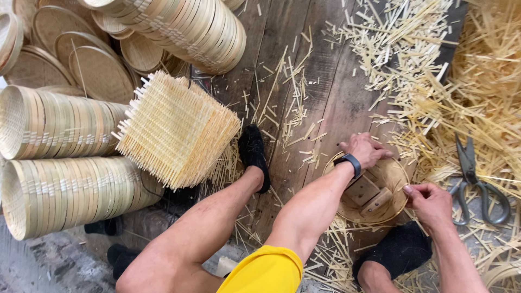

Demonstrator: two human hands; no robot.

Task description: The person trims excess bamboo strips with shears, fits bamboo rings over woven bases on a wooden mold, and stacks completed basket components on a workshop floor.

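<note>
Gripping the round bamboo tray (392, 179) between left hand (364, 150) and right hand (429, 203).

Two hands at work: left hand (364, 150) on the far rim, right hand (429, 203) on the near rim of one round bamboo tray (399, 179). Two wooden blocks (368, 194) inside that tray, between the hands. One pair of scissors (473, 182) just right of the right hand. One stack of square woven mats (176, 129) well left of the left hand. Three long rolls of stacked bamboo rings (65, 192) farther left. Loose bamboo slivers (434, 81) beyond counting.
</note>
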